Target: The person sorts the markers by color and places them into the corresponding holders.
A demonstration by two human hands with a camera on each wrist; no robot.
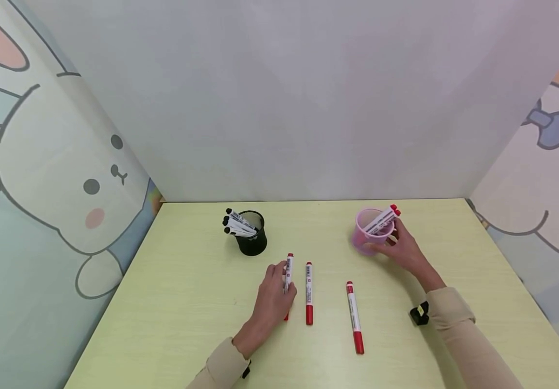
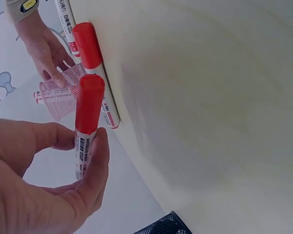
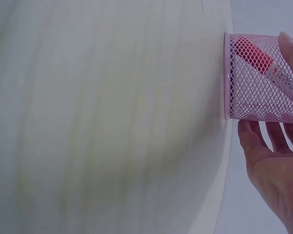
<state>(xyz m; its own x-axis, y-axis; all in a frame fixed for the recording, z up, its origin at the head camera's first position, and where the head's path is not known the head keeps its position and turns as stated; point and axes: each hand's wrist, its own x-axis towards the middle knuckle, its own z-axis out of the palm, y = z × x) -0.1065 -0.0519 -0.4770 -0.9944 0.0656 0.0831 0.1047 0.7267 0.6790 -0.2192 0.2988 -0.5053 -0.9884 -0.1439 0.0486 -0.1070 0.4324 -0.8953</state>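
My left hand (image 1: 270, 302) pinches a red whiteboard marker (image 1: 288, 270) between thumb and fingers, low over the table. In the left wrist view the red cap of this marker (image 2: 90, 105) points up out of the grip. To the right, my right hand (image 1: 405, 251) holds a pink mesh pen cup (image 1: 358, 239), thumb on one side and fingers on the other. Red-ended markers (image 1: 380, 220) lean inside that cup, and a red end shows through its mesh (image 3: 256, 100). Two more red markers lie on the table, one (image 1: 309, 294) beside my left hand, another (image 1: 355, 319) farther right.
A black mesh pen cup (image 1: 252, 246) stands at the back left, with several black-ended markers (image 1: 240, 224) leaning out of it. The pale yellow table (image 1: 177, 302) ends at a white back panel (image 1: 279, 108), with printed panels on both sides.
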